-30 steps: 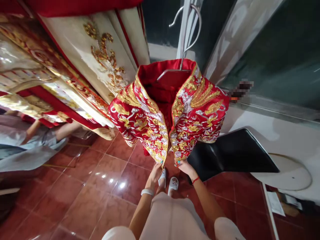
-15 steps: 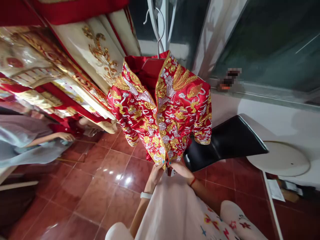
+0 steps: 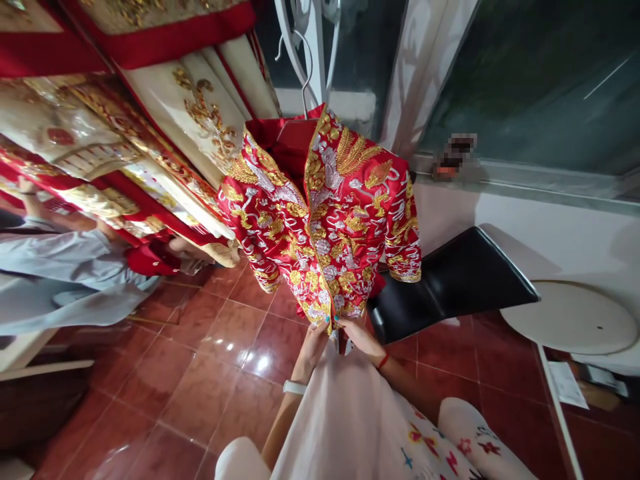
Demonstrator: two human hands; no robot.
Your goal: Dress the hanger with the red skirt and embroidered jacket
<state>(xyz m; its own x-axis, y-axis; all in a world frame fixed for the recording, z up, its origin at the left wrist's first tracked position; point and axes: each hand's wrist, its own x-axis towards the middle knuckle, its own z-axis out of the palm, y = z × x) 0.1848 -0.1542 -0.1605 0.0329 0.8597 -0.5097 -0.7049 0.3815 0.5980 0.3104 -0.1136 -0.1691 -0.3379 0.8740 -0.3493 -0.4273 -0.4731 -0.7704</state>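
Note:
In front of me a red jacket point(image 3: 345, 227) with gold and silver embroidery hangs from a metal hanger point(image 3: 306, 73). Its collar stands up and its short sleeves hang out to both sides. At the bottom front edge, my left hand point(image 3: 316, 339) pinches the hem just left of the front opening. My right hand point(image 3: 356, 335) grips the hem just right of it, close beside the left. Blue nails show on both thumbs. The fingers behind the cloth are hidden.
Embroidered red and cream garments point(image 3: 200, 113) hang at the left. Behind the jacket stands a white metal frame point(image 3: 320, 60). A black chair point(image 3: 455, 280) and a round white tabletop point(image 3: 570, 317) are at the right. Another person in pale clothing point(image 3: 75, 257) is at the far left.
My view has shifted slightly, and the jacket's upper part sits a little further left. Both hands keep their hold on the hem. The person at the left has moved an arm.

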